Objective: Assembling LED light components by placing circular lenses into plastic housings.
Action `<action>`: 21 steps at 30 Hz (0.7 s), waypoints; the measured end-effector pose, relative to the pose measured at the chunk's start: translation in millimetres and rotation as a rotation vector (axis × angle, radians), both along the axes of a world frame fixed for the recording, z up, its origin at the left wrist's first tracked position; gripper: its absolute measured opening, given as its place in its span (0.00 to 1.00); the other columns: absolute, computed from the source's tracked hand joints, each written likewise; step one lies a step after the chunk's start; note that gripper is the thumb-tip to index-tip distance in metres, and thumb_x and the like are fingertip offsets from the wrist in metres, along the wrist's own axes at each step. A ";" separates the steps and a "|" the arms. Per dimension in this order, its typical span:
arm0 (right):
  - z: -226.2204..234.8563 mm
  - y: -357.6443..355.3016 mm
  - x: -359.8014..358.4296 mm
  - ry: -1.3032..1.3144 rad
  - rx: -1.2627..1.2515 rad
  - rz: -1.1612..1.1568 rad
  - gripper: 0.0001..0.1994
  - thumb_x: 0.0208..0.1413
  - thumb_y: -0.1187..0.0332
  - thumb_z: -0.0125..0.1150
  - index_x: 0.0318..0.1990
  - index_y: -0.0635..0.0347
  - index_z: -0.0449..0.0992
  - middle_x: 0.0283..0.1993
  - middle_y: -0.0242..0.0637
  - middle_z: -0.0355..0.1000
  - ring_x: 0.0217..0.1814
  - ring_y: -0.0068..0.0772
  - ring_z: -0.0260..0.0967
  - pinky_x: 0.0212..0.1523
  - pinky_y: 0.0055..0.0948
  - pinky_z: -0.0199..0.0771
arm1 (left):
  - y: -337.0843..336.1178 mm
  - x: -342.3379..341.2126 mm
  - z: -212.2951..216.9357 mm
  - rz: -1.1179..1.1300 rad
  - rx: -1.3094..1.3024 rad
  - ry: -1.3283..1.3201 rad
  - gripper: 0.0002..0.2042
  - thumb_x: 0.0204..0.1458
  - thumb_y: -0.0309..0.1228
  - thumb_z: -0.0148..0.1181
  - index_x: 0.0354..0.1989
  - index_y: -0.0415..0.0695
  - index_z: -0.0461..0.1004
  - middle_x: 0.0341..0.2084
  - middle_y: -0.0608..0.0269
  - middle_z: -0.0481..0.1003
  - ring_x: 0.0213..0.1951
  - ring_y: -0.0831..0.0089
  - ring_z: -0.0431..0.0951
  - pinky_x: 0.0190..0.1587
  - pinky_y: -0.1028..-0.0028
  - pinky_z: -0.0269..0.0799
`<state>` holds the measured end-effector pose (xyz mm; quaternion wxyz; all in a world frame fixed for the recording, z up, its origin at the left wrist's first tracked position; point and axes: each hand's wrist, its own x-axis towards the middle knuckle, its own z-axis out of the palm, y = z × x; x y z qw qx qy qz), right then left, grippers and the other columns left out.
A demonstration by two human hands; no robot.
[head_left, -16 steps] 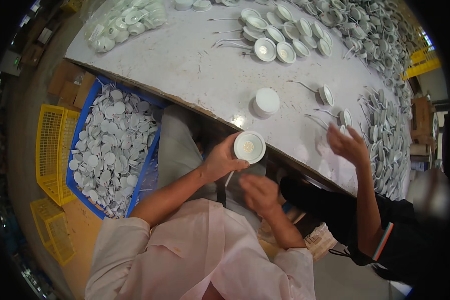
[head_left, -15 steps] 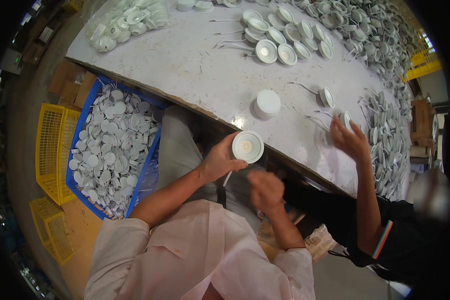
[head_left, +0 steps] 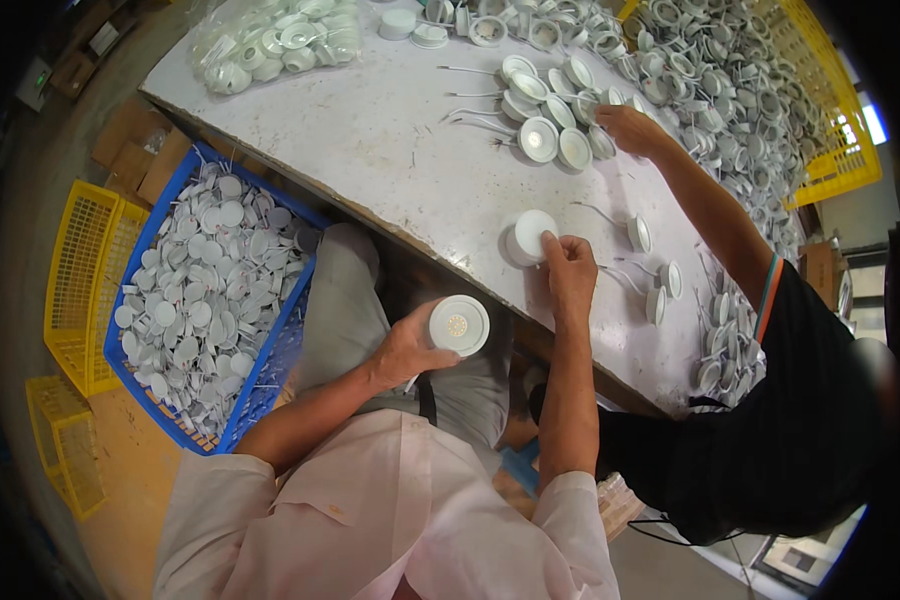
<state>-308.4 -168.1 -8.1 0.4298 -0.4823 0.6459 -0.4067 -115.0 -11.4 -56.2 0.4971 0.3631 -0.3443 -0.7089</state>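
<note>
My left hand is closed around a round white LED downlight above my lap. Its face is turned up, showing a disc of small yellowish LED dots, and a short white lead hangs below. At the table's near edge, my right hand pinches the rim of a white round cover on top of a short stack. Whether that cover is lifted off the stack, I cannot tell. To the right of this hand, several downlights with leads, among them one standing on edge, rest on the table.
A co-worker's hand reaches into a group of downlights. Behind lies a big heap of white housings. A clear bag of white rings sits far left. A blue crate of white discs and yellow crates stand left of me.
My right hand has gone from beside the held downlight up to the stacked covers. The downlight in my left hand sits slightly lower and left. The co-worker's hand has moved to the farther group.
</note>
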 end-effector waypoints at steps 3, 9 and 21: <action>-6.0 -2.1 -4.0 -0.072 -0.021 -0.022 0.13 0.50 0.62 0.65 0.33 0.63 0.71 0.22 0.27 0.65 0.21 0.15 0.59 0.22 0.18 0.60 | 1.4 -2.9 -2.2 -0.010 -0.006 0.060 0.36 0.44 0.25 0.67 0.60 0.35 0.53 0.48 0.57 0.68 0.47 0.70 0.72 0.50 0.69 0.71; -9.6 6.6 -13.6 -0.371 0.063 -0.085 0.09 0.55 0.65 0.60 0.30 0.58 0.69 0.22 0.28 0.66 0.20 0.15 0.60 0.20 0.16 0.60 | -0.8 -4.1 -2.6 -0.039 -0.003 0.078 0.36 0.43 0.25 0.67 0.61 0.37 0.53 0.49 0.58 0.67 0.49 0.70 0.71 0.50 0.68 0.72; 12.5 77.3 -10.0 -0.725 0.091 -0.027 0.04 0.57 0.70 0.55 0.35 0.60 0.70 0.25 0.31 0.70 0.22 0.19 0.65 0.22 0.17 0.65 | -13.6 -3.1 15.4 -0.031 0.039 0.130 0.34 0.43 0.22 0.66 0.60 0.37 0.54 0.48 0.58 0.68 0.48 0.70 0.72 0.48 0.69 0.74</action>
